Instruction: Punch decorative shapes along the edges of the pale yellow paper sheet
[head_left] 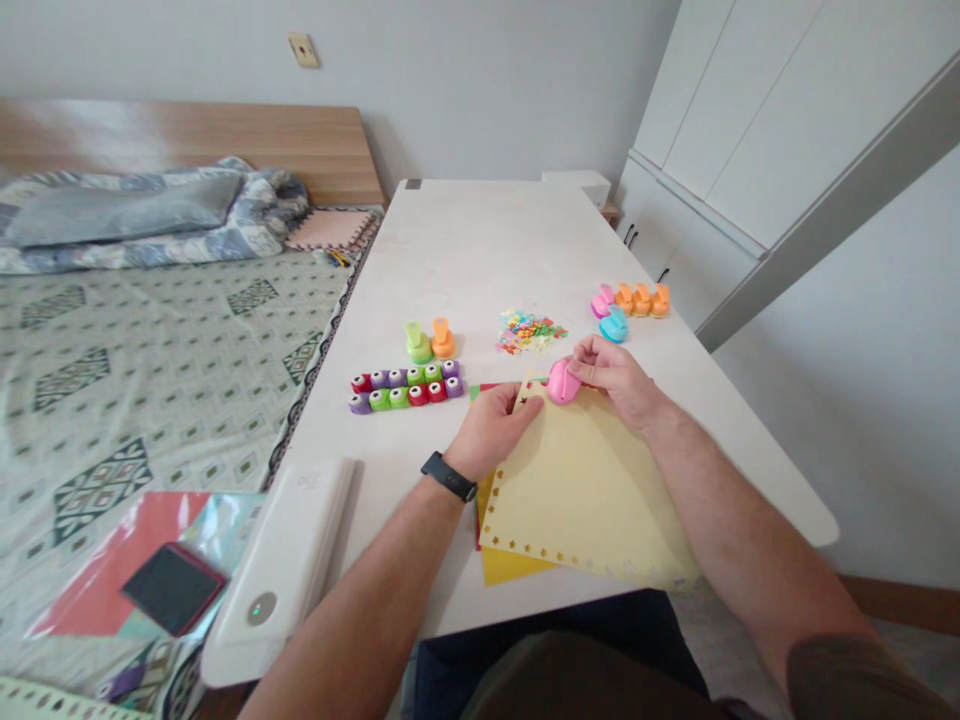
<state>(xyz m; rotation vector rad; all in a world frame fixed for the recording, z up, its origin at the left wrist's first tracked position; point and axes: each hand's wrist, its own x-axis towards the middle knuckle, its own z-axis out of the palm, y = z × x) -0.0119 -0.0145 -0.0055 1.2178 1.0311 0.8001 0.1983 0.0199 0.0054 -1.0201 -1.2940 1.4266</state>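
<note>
The person's left hand, a black wristwatch on its wrist, is pressing down on the top edge of a pale yellow card sheet near the lower middle of the frame, its fingers together and holding nothing. The right hand is curling closed around a pink craft punch, which is sitting at the sheet's top edge, just beside the left hand's fingertips. Small star-shaped cutouts are running along the sheet's lower edge, and a darker yellow paper sheet is lying underneath it. On the white table, a double row of small red, purple and green punches is standing left of the hands, with a green punch and an orange punch just above it. A heap of colourful paper cutouts is lying at centre, while a blue punch and a cluster of orange and pink punches are standing toward the upper right. A patterned bed is stretching along the left side of the frame
</note>
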